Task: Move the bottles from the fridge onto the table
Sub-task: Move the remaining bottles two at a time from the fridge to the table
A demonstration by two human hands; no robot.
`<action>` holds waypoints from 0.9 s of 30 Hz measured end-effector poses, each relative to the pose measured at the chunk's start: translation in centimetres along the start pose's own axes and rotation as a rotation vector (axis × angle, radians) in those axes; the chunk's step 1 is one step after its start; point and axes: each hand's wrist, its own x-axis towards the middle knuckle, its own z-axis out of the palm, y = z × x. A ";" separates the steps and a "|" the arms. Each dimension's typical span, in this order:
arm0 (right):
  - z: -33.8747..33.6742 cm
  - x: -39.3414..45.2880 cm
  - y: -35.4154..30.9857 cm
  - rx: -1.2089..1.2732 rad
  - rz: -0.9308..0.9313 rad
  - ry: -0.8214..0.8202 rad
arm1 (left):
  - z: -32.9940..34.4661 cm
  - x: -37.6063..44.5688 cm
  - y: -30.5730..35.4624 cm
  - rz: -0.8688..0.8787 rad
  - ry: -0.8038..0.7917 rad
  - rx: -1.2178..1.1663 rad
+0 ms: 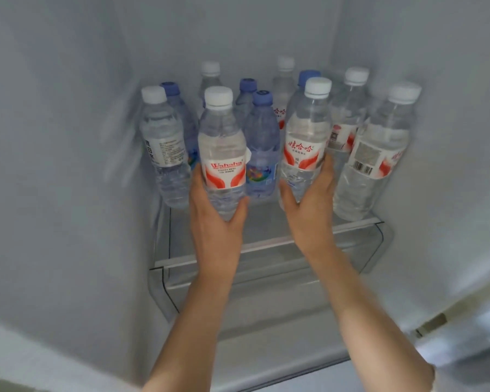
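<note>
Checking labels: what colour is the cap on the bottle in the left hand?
White, on the bottle held by the left hand; head view.

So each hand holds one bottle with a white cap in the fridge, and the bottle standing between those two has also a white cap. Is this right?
Not quite. The left hand and the right hand each grip a white-capped bottle, but the bottle between them has a blue cap, not white. The head view shows it.

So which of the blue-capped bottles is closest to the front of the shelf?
The blue-capped bottle with the colourful label, standing between the two white-capped bottles the hands hold. The other blue caps sit further back, partly hidden.
</note>
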 end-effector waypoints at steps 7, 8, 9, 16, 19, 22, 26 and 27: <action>0.7 1.2 0.5 0.054 0.017 0.038 | 0.1 0.9 0.3 -0.024 0.005 -0.043; 0.7 1.3 0.6 0.071 0.023 0.039 | 0.0 1.0 0.5 -0.039 0.014 -0.050; 0.7 1.3 0.6 0.091 0.028 0.040 | 0.0 0.9 0.7 -0.056 0.028 -0.054; -0.9 -1.6 -1.0 0.236 0.047 0.062 | -0.8 -1.0 2.7 -0.145 0.118 -0.121; -2.8 -3.5 -2.2 0.298 0.058 0.051 | -1.3 -2.7 4.2 -0.169 0.153 -0.176; -5.1 -5.1 -3.4 0.321 0.061 0.024 | -2.0 -4.6 6.0 -0.162 0.166 -0.193; -8.4 -7.7 -4.6 0.327 -0.009 0.039 | -3.2 -7.9 8.2 -0.181 0.172 -0.192; -9.4 -8.6 -4.7 0.328 -0.021 0.032 | -3.5 -9.0 8.7 -0.183 0.176 -0.182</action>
